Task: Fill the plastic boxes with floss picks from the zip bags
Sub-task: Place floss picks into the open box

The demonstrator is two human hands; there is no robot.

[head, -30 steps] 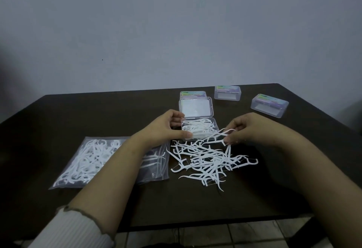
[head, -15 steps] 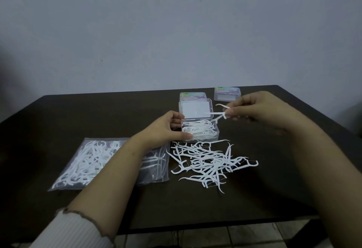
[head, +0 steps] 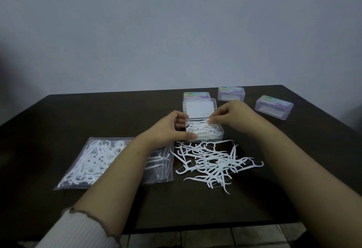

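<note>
An open clear plastic box with white floss picks inside sits mid-table, its lid standing open behind it. My left hand grips the box's left side, thumb on its front corner. My right hand hovers over the box's back right corner and pinches a floss pick at the box's rim. A loose pile of floss picks lies just in front of the box. A zip bag with floss picks lies flat to the left, partly under my left forearm.
Three closed plastic boxes stand behind: one right behind the open lid, one at the back, one toward the right edge. The dark table ends at a front edge with tiled floor below.
My right hand picked a floss pick from the loose pile, lifted it up to the right, then brought it down to the open box. My left hand stayed on the box.
</note>
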